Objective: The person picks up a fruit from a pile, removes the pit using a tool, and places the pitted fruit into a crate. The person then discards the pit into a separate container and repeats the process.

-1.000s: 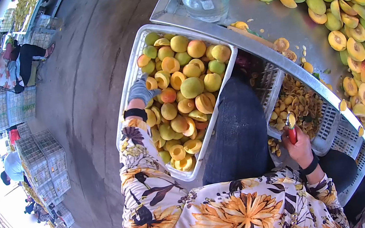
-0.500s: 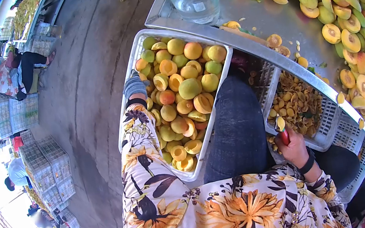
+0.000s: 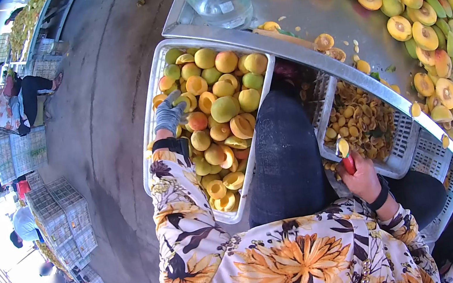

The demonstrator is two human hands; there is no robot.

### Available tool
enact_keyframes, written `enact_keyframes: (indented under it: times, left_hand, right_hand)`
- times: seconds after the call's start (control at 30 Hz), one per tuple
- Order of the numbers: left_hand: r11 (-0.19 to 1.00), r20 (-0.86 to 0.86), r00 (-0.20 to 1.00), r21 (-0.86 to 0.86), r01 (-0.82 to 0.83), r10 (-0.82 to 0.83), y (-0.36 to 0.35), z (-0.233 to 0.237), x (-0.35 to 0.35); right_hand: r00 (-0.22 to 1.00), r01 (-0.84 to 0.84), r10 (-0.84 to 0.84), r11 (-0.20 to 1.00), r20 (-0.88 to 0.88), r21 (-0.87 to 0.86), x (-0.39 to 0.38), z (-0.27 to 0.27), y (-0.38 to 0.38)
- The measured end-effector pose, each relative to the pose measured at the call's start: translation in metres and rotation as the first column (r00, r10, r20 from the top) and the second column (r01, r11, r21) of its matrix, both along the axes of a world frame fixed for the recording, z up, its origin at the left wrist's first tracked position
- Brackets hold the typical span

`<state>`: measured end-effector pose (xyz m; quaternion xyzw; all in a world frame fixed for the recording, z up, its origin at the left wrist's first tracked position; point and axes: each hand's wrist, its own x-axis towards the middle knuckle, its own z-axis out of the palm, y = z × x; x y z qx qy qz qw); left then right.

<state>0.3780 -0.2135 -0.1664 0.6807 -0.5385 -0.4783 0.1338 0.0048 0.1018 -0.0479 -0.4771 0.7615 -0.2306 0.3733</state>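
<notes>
My left hand, in a grey glove, is over the left side of a white crate full of whole and halved apricots. Its fingers are spread, with the fingertips right at a cut apricot half. My right hand is bare and closed round the red handle of a small spoon-like tool. The tool's rounded yellowish tip points up, in front of a lower crate of apricot stones and scraps.
A metal table bears a big heap of halved apricots and a clear jar with a blue lid. Its raised rim curves between me and the heap. Stacked crates and a seated person are at left.
My left hand has moved from the crate's left edge in over the fruit, its fingers now spread at an apricot half. My right hand keeps the tool; the view has shifted slightly.
</notes>
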Motion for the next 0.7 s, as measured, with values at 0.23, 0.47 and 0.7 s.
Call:
enact_keyframes:
  times: [0.23, 0.47, 0.7]
  left_hand:
    - [0.877, 0.649, 0.715, -0.15, 0.456, -0.26, 0.015, 0.042, -0.016]
    - [0.748, 0.651, 0.542, 0.06, 0.661, -0.531, 0.061, 0.037, -0.1]
    - [0.797, 0.626, 0.641, -0.05, 0.602, -0.445, 0.044, 0.069, -0.124]
  right_hand:
    - [1.0, 0.0, 0.0, 1.0, -0.018, -0.002, 0.004, -0.006, -0.001]
    - [0.999, 0.001, -0.002, 1.0, -0.033, -0.013, -0.001, -0.004, -0.005]
    - [0.999, 0.01, -0.012, 0.999, -0.043, -0.046, 0.0, -0.006, 0.005]
